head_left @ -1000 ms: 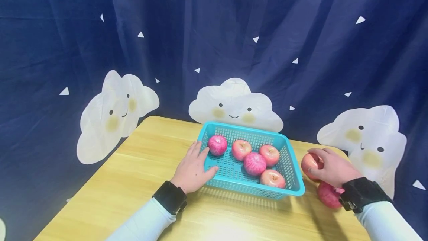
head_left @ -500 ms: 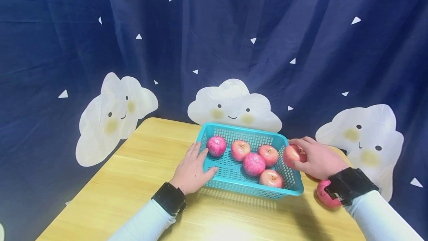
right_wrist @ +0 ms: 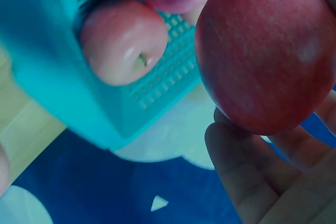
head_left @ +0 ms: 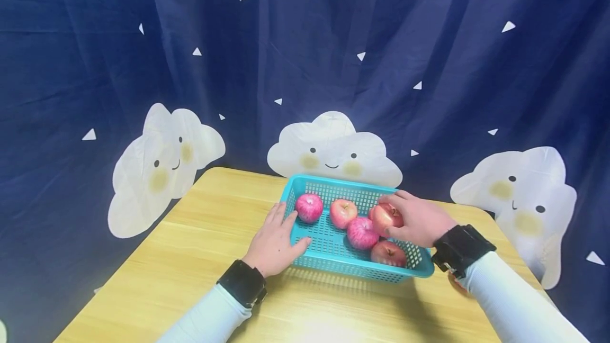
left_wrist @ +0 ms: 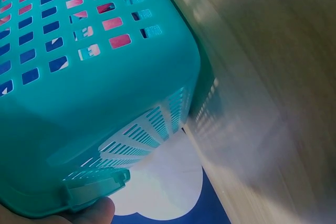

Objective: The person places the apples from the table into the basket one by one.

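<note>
The right hand point(head_left: 419, 219) grasps an apple point(head_left: 387, 219), fingers and thumb curled around it, above the right part of a turquoise basket point(head_left: 333, 267). Inside, a dark pink apple point(head_left: 309, 208) sits at the left end, with a paler apple point(head_left: 343, 213), a striped apple point(head_left: 362, 233) and a front apple point(head_left: 388, 254) further right; a fifth apple point(right_wrist: 124, 40) shows beneath the grip. The left hand point(head_left: 274, 242) rests loosely, fingers extended, against the left rim. The basket stands on a wooden table point(head_left: 190, 269).
</note>
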